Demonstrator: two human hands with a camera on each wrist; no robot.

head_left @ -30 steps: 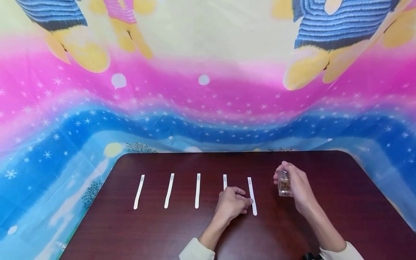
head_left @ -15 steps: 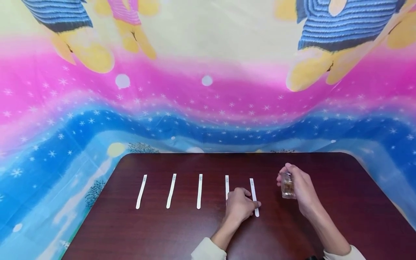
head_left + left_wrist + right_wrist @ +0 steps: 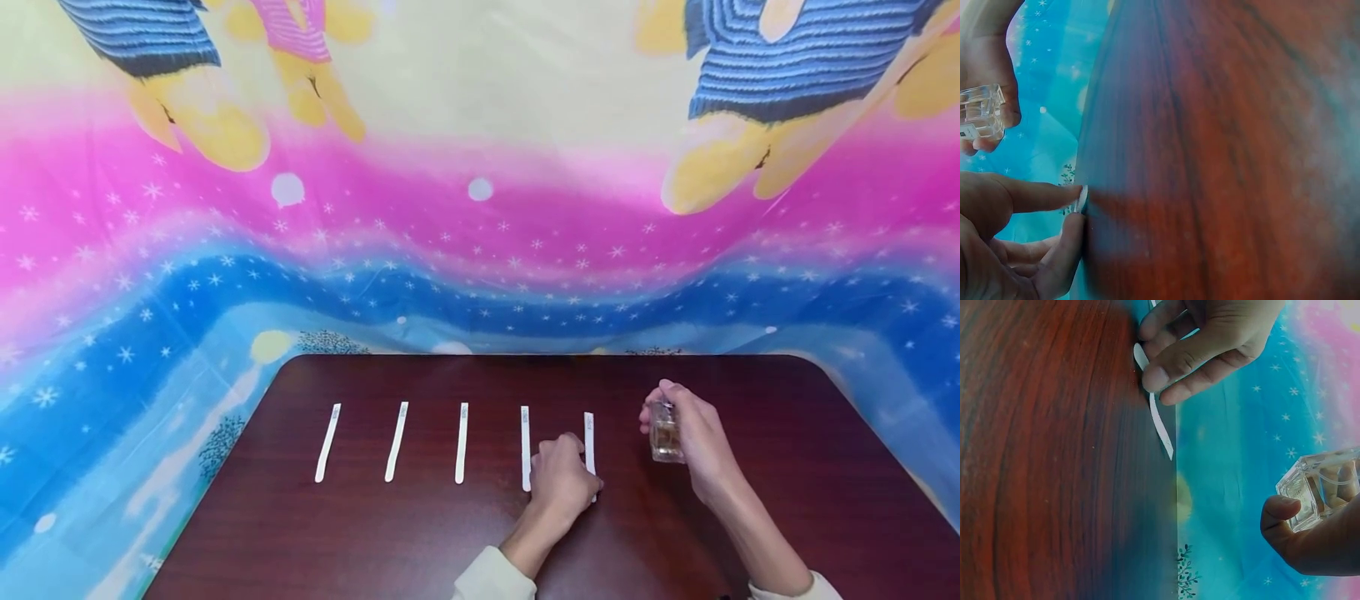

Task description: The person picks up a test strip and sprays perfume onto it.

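Observation:
My left hand (image 3: 561, 479) pinches the near end of the rightmost white paper test strip (image 3: 589, 433) between thumb and finger. In the left wrist view the strip's end (image 3: 1083, 199) shows between those fingertips, and in the right wrist view the strip (image 3: 1160, 425) runs out past the thumb. My right hand (image 3: 703, 442) holds a clear glass perfume bottle (image 3: 665, 435) above the table, with fingers curled round it. The bottle (image 3: 1310, 490) contains pale amber liquid. Another strip (image 3: 525, 446) lies just left of the left hand, its near end close to the knuckles.
Further left, three more white strips (image 3: 327, 443), (image 3: 396, 442), (image 3: 461, 443) lie spaced in a row, with small dark marks at their far ends. The dark red-brown table (image 3: 375, 542) has rounded far corners. Behind it hangs a colourful patterned cloth (image 3: 420, 217).
The left hand has shifted right onto the rightmost strip, covering more of its near end. That strip now lies straighter. The right hand with the bottle is almost still; the view has shifted slightly.

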